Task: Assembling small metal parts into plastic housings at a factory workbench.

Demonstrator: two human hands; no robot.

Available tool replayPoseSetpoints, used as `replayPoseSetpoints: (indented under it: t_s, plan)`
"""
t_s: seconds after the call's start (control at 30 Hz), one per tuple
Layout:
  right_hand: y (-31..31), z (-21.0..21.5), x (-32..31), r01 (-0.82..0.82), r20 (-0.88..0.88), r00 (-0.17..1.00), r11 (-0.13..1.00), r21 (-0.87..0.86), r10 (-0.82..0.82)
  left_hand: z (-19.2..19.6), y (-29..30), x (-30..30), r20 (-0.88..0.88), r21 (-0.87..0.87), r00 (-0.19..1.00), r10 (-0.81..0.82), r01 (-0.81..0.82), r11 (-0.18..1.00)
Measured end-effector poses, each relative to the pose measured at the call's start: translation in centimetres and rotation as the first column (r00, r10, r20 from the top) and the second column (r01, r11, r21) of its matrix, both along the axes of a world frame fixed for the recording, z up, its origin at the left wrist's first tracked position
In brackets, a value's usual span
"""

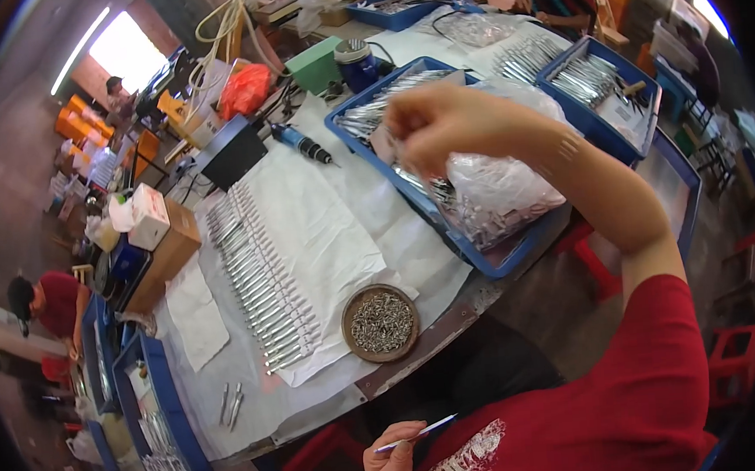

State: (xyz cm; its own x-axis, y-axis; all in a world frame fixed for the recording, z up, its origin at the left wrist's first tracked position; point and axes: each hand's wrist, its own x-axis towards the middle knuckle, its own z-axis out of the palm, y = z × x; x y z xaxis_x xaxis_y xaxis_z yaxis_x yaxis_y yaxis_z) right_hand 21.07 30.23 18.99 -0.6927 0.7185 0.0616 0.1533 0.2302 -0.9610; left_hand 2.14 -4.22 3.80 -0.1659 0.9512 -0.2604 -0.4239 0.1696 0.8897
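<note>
My left hand (390, 464) is low in front of my body, its fingers closed around a slim pointed pen-like tool (416, 434). Over the large blue tray (500, 266) I hold my right hand (440, 130), fingers curled and smeared by motion; whether anything is between them cannot be made out. Under and beside it are slim silvery metal pieces (377, 109) and a clear plastic bag (505, 187). Left of the tray, a long row of slim silvery metal parts (259, 287) lies on white paper (325, 230). A round brown bowl (381, 323) near the table edge holds many tiny metal pieces.
A blue-and-black power screwdriver (303, 144) lies beside a dark box (230, 151). Another blue tray (619, 118) stands at the right, and one (176, 425) at the left. A few loose metal parts (232, 407) lie near the front edge. Other people sit farther off.
</note>
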Motion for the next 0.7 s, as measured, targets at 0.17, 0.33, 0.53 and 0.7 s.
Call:
replayPoseSetpoints:
  t_s: [0.17, 0.33, 0.53, 0.7]
  plan:
    - [-12.4, -2.9, 0.9, -0.315, 0.028, 0.948, 0.947, -0.065, 0.318, -0.2, 0.8, -0.1, 0.157, 0.069, 0.987, -0.034, 0.023, 0.997]
    - [-17.9, -11.0, -1.2, -0.401, -0.155, 0.915, 0.880, -0.254, 0.372, -1.4, 1.5, -0.1, 0.092, 0.084, 0.996, -0.020, 0.013, 0.996]
    - [-20.1, -13.1, -4.1, -0.285, -0.151, 0.957, 0.904, -0.320, 0.248, -0.5, 2.7, -0.7, -0.035, 0.106, 0.999, 0.022, -0.018, 0.994]
    - [-21.3, -14.5, -5.2, -0.199, -0.186, 0.970, 0.950, -0.239, 0.157, -0.9, 2.2, -0.5, 0.011, 0.136, 0.998, 0.062, -0.063, 0.989]
